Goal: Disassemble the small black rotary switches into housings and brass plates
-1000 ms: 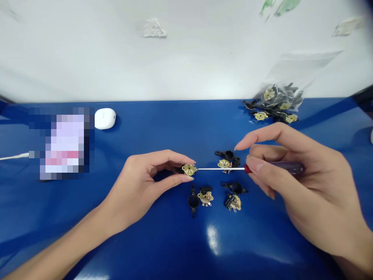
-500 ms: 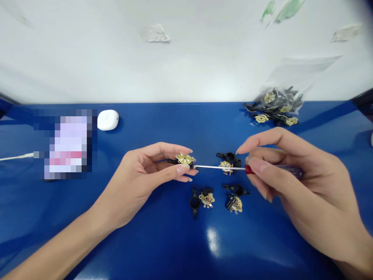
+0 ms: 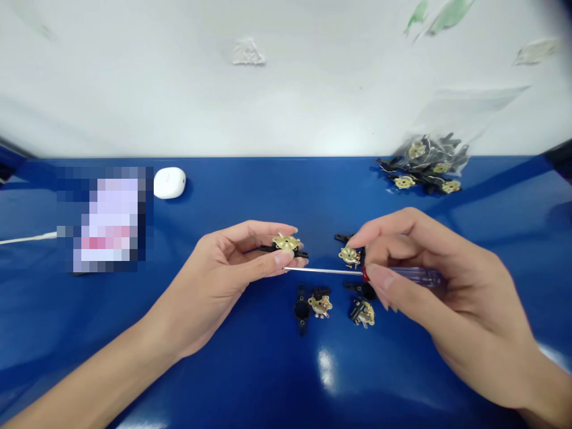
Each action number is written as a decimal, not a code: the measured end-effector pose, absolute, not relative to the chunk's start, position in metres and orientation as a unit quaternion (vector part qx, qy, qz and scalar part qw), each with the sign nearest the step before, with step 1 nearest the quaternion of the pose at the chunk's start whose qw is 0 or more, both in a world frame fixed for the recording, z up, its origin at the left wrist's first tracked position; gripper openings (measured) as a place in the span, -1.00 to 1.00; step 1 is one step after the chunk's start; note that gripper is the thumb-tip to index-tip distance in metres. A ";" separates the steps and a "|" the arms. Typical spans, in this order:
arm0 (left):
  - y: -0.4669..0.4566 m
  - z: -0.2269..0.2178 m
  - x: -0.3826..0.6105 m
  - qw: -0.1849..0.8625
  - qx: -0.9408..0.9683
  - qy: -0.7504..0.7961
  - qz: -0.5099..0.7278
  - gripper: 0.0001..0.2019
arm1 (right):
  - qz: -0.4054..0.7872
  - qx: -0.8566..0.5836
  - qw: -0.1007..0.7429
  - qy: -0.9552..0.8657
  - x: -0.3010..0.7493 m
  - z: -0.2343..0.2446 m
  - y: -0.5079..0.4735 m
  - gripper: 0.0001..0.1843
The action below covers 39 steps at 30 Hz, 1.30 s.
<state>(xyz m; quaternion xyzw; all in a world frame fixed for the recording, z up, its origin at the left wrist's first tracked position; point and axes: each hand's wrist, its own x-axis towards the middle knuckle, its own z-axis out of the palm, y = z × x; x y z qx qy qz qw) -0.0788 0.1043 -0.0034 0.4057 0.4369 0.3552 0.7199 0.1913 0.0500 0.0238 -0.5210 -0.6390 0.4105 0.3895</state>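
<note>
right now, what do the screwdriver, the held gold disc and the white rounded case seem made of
Screwdriver with purple handle and silver shaft: shaft probably polished steel, bright sheen; handle likely translucent plastic, glossy highlights. Held round gold disc: perhaps brass or plated metal, by its sheen. White rounded case: probably smooth plastic, evenly coloured.

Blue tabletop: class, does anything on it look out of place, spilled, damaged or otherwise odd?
Nothing looks clearly spilled or damaged. Oddest is the phone at left: coarse pixelation hides its details. It and the white earbud case beside it seem unrelated to the gold metal plates.
</note>
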 end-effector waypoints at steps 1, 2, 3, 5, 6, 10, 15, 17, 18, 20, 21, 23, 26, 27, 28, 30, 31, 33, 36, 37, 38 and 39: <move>0.104 -0.003 -0.079 0.721 0.402 0.438 0.356 -0.75 | 0.401 -0.523 0.388 -0.644 0.191 0.023 0.050 -0.88; 0.104 -0.003 -0.078 0.724 0.396 0.438 0.356 -0.75 | 0.392 -0.526 0.387 -0.648 0.191 0.023 0.049 -0.88; 0.104 -0.003 -0.078 0.729 0.390 0.437 0.354 -0.76 | 0.383 -0.529 0.385 -0.652 0.191 0.023 0.049 -0.88; 0.105 -0.003 -0.077 0.742 0.376 0.434 0.346 -0.78 | 0.370 -0.532 0.381 -0.659 0.191 0.022 0.049 -0.87; 0.105 -0.003 -0.077 0.748 0.370 0.432 0.343 -0.78 | 0.367 -0.531 0.379 -0.663 0.192 0.022 0.048 -0.87; 0.105 -0.002 -0.077 0.748 0.365 0.433 0.346 -0.76 | 0.357 -0.531 0.376 -0.670 0.191 0.020 0.049 -0.84; 0.105 -0.003 -0.077 0.724 0.381 0.455 0.353 -0.71 | 0.318 -0.540 0.378 -0.681 0.192 0.021 0.048 -0.81; 0.106 -0.004 -0.077 0.717 0.382 0.466 0.351 -0.70 | 0.292 -0.544 0.382 -0.687 0.196 0.024 0.049 -0.83; 0.106 -0.004 -0.078 0.713 0.383 0.469 0.352 -0.70 | 0.277 -0.551 0.390 -0.684 0.199 0.025 0.049 -0.87; 0.106 -0.005 -0.079 0.705 0.391 0.472 0.357 -0.70 | 0.242 -0.572 0.412 -0.666 0.209 0.027 0.052 -0.95; 0.106 -0.005 -0.079 0.700 0.396 0.472 0.362 -0.71 | 0.224 -0.589 0.419 -0.654 0.216 0.028 0.055 -0.91; 0.106 -0.005 -0.080 0.687 0.409 0.473 0.370 -0.72 | 0.185 -0.631 0.380 -0.651 0.230 0.028 0.063 -0.84; 0.105 -0.004 -0.081 0.668 0.428 0.477 0.378 -0.73 | 0.135 -0.652 0.279 -0.692 0.250 0.026 0.074 -0.68; 0.105 -0.003 -0.081 0.663 0.434 0.478 0.378 -0.73 | 0.124 -0.652 0.256 -0.702 0.256 0.024 0.077 -0.65; 0.105 -0.003 -0.081 0.658 0.441 0.480 0.378 -0.73 | 0.119 -0.652 0.233 -0.712 0.260 0.022 0.079 -0.62; 0.105 -0.003 -0.080 0.647 0.456 0.483 0.375 -0.72 | 0.120 -0.653 0.201 -0.720 0.268 0.015 0.081 -0.58; 0.105 -0.003 -0.080 0.641 0.464 0.484 0.373 -0.72 | 0.124 -0.653 0.192 -0.722 0.272 0.011 0.081 -0.56; 0.105 -0.004 -0.079 0.632 0.479 0.485 0.370 -0.72 | 0.129 -0.644 0.195 -0.729 0.280 0.002 0.081 -0.50; 0.104 -0.003 -0.079 0.623 0.495 0.484 0.363 -0.73 | 0.132 -0.616 0.205 -0.749 0.291 -0.007 0.081 -0.44; 0.104 -0.003 -0.078 0.622 0.500 0.483 0.361 -0.74 | 0.130 -0.606 0.208 -0.756 0.292 -0.007 0.082 -0.45; 0.103 -0.002 -0.078 0.622 0.504 0.481 0.358 -0.74 | 0.123 -0.601 0.209 -0.762 0.291 -0.005 0.081 -0.48; 0.102 -0.001 -0.077 0.621 0.508 0.479 0.355 -0.75 | 0.114 -0.596 0.210 -0.767 0.286 -0.001 0.081 -0.52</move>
